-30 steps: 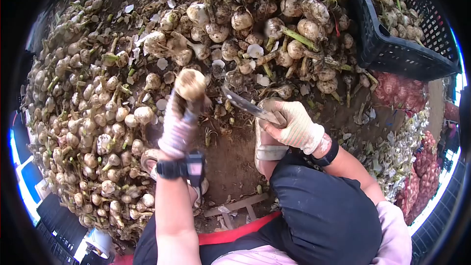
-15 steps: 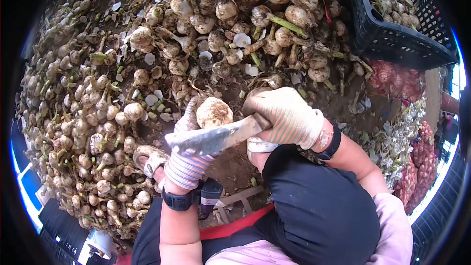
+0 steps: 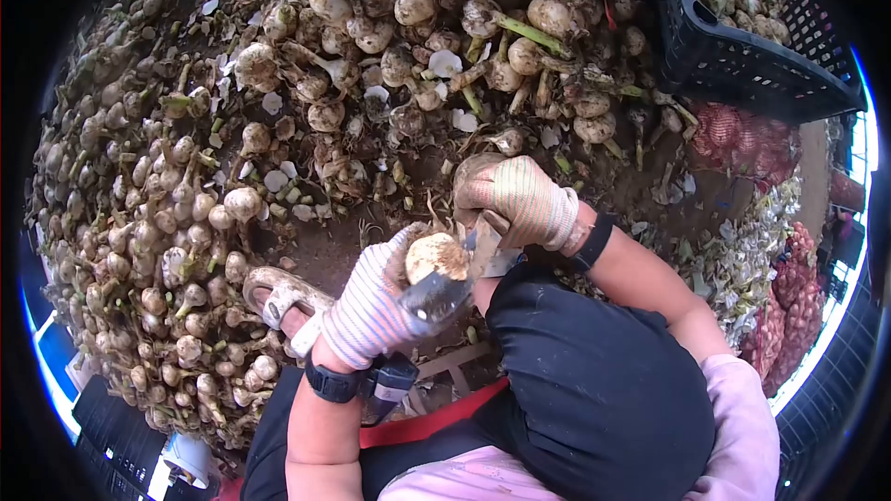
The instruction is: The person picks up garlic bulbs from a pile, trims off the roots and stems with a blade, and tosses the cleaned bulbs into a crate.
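My left hand (image 3: 369, 301), in a striped glove, is wrapped round a dirt-stained garlic bulb (image 3: 434, 258) at the centre of the view. Just to its right, my right hand (image 3: 520, 199), gloved as well, grips the handle of a knife (image 3: 441, 299). The knife's broad blade slants down and left, beside the bulb and partly across my left fingers. Whether the edge touches the bulb cannot be made out. Dry roots stick up between the two hands.
Loose garlic bulbs (image 3: 190, 213) cover the ground at left, and more with stems (image 3: 557, 19) lie ahead. A black crate (image 3: 742, 65) holding bulbs stands at upper right. Red net sacks (image 3: 742, 144) lie below it. My sandalled foot (image 3: 288, 301) is beside my left hand.
My left hand has moved right and turned, with the bulb in it. The knife blade has swung from nearly level to steeper, nearer the bulb. The view has shifted slightly.
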A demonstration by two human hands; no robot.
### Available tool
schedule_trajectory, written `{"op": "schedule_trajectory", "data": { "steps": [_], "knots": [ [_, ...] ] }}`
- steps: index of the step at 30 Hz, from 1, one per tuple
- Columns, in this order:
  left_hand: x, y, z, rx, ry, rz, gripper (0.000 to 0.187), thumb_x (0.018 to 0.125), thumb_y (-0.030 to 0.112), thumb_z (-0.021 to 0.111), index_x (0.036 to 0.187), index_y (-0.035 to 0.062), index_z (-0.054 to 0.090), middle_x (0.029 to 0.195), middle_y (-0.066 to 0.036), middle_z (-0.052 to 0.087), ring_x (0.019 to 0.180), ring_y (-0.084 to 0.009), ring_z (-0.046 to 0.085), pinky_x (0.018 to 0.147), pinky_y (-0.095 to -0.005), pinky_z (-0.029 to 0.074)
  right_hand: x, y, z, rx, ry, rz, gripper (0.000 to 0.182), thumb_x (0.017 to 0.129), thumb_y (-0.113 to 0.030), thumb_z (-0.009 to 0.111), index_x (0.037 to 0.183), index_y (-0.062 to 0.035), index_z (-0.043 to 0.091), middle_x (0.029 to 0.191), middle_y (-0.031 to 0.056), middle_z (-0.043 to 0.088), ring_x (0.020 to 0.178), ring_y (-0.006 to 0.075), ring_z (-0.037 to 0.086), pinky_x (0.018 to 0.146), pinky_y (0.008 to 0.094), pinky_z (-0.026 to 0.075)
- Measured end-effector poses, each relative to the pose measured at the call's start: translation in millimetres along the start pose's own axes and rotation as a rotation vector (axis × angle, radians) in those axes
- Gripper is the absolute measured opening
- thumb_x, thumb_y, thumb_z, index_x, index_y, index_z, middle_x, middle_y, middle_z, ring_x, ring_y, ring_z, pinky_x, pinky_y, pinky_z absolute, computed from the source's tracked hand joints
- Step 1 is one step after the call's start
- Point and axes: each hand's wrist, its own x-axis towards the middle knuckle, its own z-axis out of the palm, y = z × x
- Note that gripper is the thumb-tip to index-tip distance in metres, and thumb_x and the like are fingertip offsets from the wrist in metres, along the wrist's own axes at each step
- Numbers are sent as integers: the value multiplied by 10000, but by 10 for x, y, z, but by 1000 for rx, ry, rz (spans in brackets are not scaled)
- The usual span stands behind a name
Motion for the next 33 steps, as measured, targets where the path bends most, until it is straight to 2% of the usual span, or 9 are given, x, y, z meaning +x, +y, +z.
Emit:
{"op": "schedule_trajectory", "data": {
  "steps": [2, 6, 8, 9, 16, 21, 25, 31, 33],
  "knots": [
    [-262, -132, -25, 388, 0, 27, 694, 539, 276, 807, 1095, 4, 494, 882, -116, 631, 803, -280, 629, 751, -350, 495, -65, 125, 48, -38, -46, 213, 191, 610, -160, 648, 773, -77, 595, 697, 108, 598, 647, 308, 594, 584, 357, 484],
    [-273, 8, -158, -778, 53, -281, 796, 554, 243, 801, 1220, 23, 423, 1096, -84, 549, 996, -180, 548, 871, -305, 446, -294, 212, -35, 518, 236, 610, 62, 761, -36, 607, 816, -9, 605, 728, 45, 655, 662, 84, 597, 595, 267, 486],
    [-301, -344, -91, -60, 254, -209, 778, 619, 260, 795, 1251, 46, 395, 1138, -69, 513, 1033, -170, 516, 866, -295, 445, -253, 105, 17, 788, 247, 599, 54, 769, -58, 612, 799, -16, 597, 746, 24, 625, 714, 68, 557, 667, 256, 470],
    [-162, -146, -95, -874, 515, -129, 690, 694, 273, 757, 1245, 53, 404, 1125, -75, 517, 1052, -171, 498, 890, -311, 431, -176, -35, -26, 732, 204, 635, 60, 771, -73, 606, 793, -18, 594, 743, 29, 613, 718, 76, 548, 677, 258, 463],
    [135, -8, -55, -1967, 507, 275, 326, 662, 14, 603, 964, 48, 486, 898, -71, 493, 864, -241, 474, 756, -345, 467, -54, -288, 170, 686, 132, 573, 74, 727, -122, 628, 768, -74, 591, 661, 20, 525, 624, 120, 506, 608, 253, 420],
    [259, 120, 114, -2370, 293, 358, 189, 834, 312, 494, 716, 174, 441, 677, 49, 404, 666, -113, 396, 580, -328, 370, 56, -202, 219, 564, 2, 588, 155, 742, -176, 631, 812, -42, 596, 703, 42, 601, 644, 127, 557, 593, 288, 442],
    [-115, 4, -424, -536, 1477, -25, 406, 832, 356, 508, 1076, 33, 507, 820, -57, 591, 483, -108, 457, 430, -260, 387, -304, 46, 328, 716, 110, 692, 138, 745, -113, 602, 833, -8, 592, 784, 55, 596, 768, 143, 553, 718, 282, 439],
    [-359, -545, -1183, -1677, 1213, 780, 471, 796, 53, 504, 1257, 51, 404, 1159, -189, 478, 802, -210, 566, 676, -298, 503, -84, -295, 85, 911, 252, 737, 33, 770, -42, 594, 740, -40, 579, 733, -4, 551, 725, 91, 514, 693, 252, 427],
    [204, -1046, -976, -681, 846, -217, 412, 764, 276, 660, 1075, 38, 531, 1020, -127, 569, 831, -229, 555, 747, -323, 484, -77, -222, 201, 895, 259, 684, 24, 770, -45, 595, 750, -45, 582, 713, -8, 550, 708, 90, 514, 677, 254, 428]
  ]
}}
